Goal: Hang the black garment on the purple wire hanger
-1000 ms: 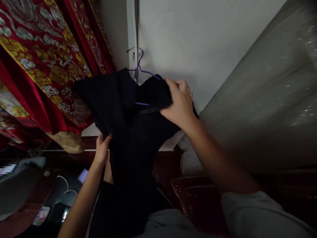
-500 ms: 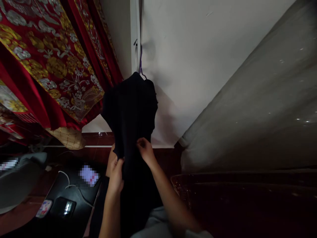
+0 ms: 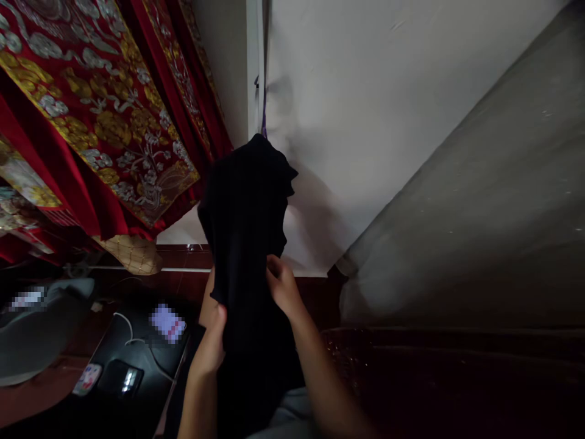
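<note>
A black garment (image 3: 247,219) hangs upright in front of me by the wall, its right edge uneven. Low on its left side, my left hand (image 3: 213,344) grips the cloth, with the thumb in front and the other fingers hidden behind the fabric. My right hand (image 3: 282,285) is closed at the garment's right edge, its thumb and fingertips pinching the dark cloth. Just above the garment, a thin purple strip (image 3: 264,125) shows against a white vertical post (image 3: 256,49). Folds and seams are hard to make out in the dark.
Red cloth with gold and silver embroidery (image 3: 114,131) hangs at the left. Below it, a black surface (image 3: 150,396) bears a blurred lilac item (image 3: 167,323), a dark phone-like object (image 3: 121,379) and a white cable (image 3: 155,366). A grey covering (image 3: 479,213) slopes down on the right.
The garment's top has turned and spread to the right, covering the hanger hook seen before. My right hand has shifted slightly right along the edge; my left hand sits a little lower.
</note>
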### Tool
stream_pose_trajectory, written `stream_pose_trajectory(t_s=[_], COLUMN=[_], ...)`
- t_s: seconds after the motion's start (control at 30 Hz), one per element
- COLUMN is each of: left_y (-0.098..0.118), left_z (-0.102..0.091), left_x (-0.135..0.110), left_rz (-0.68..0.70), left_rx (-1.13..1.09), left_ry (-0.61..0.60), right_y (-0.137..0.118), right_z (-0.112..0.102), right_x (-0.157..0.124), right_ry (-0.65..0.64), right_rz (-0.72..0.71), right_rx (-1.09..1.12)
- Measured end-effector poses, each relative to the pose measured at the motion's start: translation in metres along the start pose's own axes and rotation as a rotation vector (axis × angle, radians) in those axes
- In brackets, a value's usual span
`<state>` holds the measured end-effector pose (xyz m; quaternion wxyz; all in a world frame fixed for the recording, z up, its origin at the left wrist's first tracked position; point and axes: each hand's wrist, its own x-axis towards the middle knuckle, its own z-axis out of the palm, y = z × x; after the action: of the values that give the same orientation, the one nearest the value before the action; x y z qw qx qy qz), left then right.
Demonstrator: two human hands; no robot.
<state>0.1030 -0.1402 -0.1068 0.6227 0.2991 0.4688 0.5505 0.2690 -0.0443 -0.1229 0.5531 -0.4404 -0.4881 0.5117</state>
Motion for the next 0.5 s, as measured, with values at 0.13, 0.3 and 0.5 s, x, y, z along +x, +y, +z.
stream_pose_trajectory(t_s=[0.13,0.3,0.5], left_y=[0.006,0.015,0.007], left_z=[-0.007,-0.010,0.029], left_x=[0.008,0.024,0.015], left_rz=[0.139,0.830,0.683], left_rx=[0.101,0.076,0.440], left_ry=[0.210,0.744,0.213], right_y=[-0.005,-0.027,-0.059], right_z=[-0.007,-0.019,-0.015], right_x=[-0.005,-0.020,-0.037], right_ry=[0.057,0.074,-0.070], right_rz=[-0.011,-0.020,0.009], right_rx=[-0.014,0.008,-0.014])
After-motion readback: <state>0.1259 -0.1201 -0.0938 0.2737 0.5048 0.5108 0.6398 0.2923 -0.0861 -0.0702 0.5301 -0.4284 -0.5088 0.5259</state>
